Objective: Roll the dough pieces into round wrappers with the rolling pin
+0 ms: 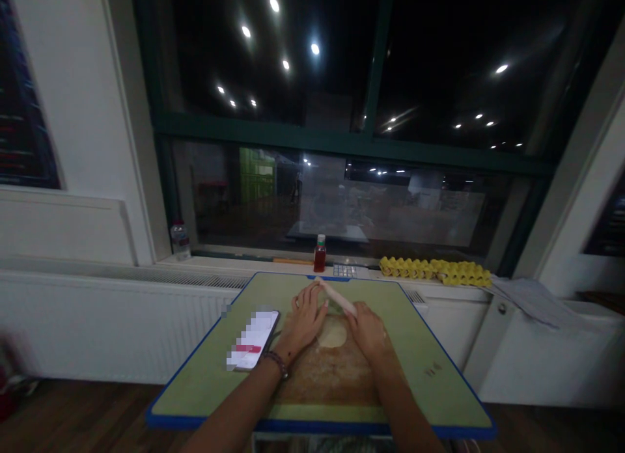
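Observation:
A flat round of pale dough (332, 334) lies on a brown wooden board (332, 375) dusted with flour. My right hand (368, 329) is closed around the near end of a pale, slim rolling pin (336, 297), which slants up and left over the far side of the board. Beside the dough's left edge, my left hand (305, 317) has its fingers stretched forward and apart. Its fingertips are close to the pin's far end; I cannot tell whether they touch it. A beaded bracelet circles my left wrist.
A lit phone (256, 339) lies left of the board on the green, blue-edged table (190, 394). Along the windowsill stand a red-brown bottle (319, 254), a clear bottle (180, 240) and yellow egg trays (434, 271). White radiators (97, 323) flank the table.

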`<action>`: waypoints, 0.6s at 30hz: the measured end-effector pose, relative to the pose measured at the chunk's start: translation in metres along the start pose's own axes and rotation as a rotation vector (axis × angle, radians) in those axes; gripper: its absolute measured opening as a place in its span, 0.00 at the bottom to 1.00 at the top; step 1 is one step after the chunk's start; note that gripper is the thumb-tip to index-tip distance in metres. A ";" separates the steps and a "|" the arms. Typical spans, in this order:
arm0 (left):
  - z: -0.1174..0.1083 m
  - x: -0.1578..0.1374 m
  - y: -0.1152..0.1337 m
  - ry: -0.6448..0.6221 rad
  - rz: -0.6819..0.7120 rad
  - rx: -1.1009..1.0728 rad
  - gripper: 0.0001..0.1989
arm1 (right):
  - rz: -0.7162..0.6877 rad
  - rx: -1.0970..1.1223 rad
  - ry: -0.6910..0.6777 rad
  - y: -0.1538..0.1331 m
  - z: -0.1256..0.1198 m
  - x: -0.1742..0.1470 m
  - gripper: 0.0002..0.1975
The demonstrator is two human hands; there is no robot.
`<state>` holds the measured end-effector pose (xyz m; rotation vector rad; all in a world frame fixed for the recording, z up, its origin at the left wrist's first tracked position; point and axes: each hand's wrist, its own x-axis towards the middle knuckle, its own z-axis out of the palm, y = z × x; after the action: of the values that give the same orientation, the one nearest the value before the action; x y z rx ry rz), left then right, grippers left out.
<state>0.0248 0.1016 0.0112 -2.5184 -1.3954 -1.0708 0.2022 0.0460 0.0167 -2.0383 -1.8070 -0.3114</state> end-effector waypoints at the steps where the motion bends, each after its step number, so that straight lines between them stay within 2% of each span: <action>1: 0.005 -0.001 -0.001 -0.033 -0.030 0.012 0.22 | 0.039 -0.031 0.017 0.003 0.008 0.003 0.14; 4: 0.020 -0.005 -0.005 -0.149 -0.095 0.046 0.23 | 0.049 -0.101 0.034 0.010 0.026 0.008 0.14; 8: 0.026 -0.012 -0.009 -0.270 -0.010 0.084 0.22 | 0.006 -0.133 -0.048 0.012 0.034 0.009 0.16; 11: 0.021 -0.016 -0.007 -0.284 0.041 0.091 0.21 | -0.037 -0.157 -0.068 0.012 0.033 0.009 0.18; 18: 0.019 -0.026 -0.003 -0.259 0.078 0.092 0.19 | 0.003 -0.211 -0.057 0.006 0.027 -0.001 0.17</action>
<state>0.0243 0.0918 -0.0195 -2.6928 -1.3527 -0.6704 0.2055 0.0566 -0.0086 -2.2117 -1.8744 -0.4651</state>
